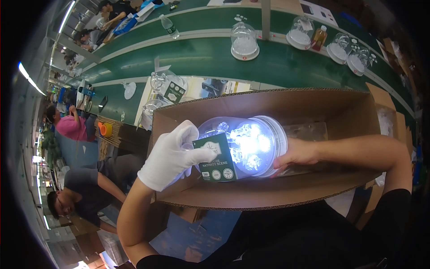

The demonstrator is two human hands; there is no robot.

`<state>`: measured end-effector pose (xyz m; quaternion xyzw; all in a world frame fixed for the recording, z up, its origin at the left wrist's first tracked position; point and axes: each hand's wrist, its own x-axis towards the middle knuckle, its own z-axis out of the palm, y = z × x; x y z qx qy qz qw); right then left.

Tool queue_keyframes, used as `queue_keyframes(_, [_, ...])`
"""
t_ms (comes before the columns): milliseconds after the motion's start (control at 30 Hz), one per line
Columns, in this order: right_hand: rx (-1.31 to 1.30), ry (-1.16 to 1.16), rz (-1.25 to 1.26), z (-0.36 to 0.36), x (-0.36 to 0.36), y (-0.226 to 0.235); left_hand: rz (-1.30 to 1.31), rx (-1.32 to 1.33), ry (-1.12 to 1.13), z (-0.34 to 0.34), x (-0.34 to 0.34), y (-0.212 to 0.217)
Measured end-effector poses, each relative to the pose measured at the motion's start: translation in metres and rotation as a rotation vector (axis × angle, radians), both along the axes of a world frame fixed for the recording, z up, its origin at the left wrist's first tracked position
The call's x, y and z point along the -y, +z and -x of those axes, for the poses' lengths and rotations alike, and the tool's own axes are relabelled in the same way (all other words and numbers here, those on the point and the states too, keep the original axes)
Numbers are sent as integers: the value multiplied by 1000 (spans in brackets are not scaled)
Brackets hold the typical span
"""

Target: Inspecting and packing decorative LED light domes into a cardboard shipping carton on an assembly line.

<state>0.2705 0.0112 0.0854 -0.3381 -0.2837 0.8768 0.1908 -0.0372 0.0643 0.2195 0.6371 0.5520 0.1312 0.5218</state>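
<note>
From the head camera, a clear plastic dome (244, 145) with a white round base lies on its side over an open brown corrugated cardboard box (268, 188), glowing bright white from lights inside so that its contents are washed out. The left hand (172, 157), in a white fabric glove, wraps its fingers around the dome's rounded top and pinches a small dark green card tag (216, 158) against the clear shell. The bare right hand (298, 154) presses curled fingers against the flat white base, so the dome is clamped between both hands just above the box's inside. A crumpled clear plastic bag (309, 132) lies in the box behind the dome, partly hidden by it. Beyond the box runs a smooth green conveyor belt (201, 58) carrying more unlit clear domes (245, 41) on white bases, and a clear plastic bottle (169, 26). Other people sit at the left, well apart from the hands.
</note>
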Motion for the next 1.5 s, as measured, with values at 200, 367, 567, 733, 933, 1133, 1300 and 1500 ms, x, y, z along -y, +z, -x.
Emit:
queue_keyframes(200, [79,633,-707,7,-40,-85,-332,-204,-281,-14,-10,-9])
queue_keyframes(367, [538,992,-1468,22,-40,-153,-457,-398,-412,-32,-14,-30])
queue_keyframes(567, [683,904,-1990,9,-17,-185,-532,-606,-595,-38,-15,-58])
queue_keyframes(733, [794,1256,-1730,4,-18,-199,-558,-720,-934,-40,-21,-73])
queue_keyframes(933, [703,582,-1359,11,-44,-157,-439,-775,-1160,-49,-23,-73])
queue_keyframes(1133, [885,776,-1047,19,-56,-135,-417,-736,-1190,-53,-19,-87])
queue_keyframes(1300, [665,951,-1311,4,-46,-151,-327,-863,-1149,-62,-23,-92])
queue_keyframes(1500, [656,1306,-1134,6,-61,-101,-284,-791,-1139,-51,-24,-119])
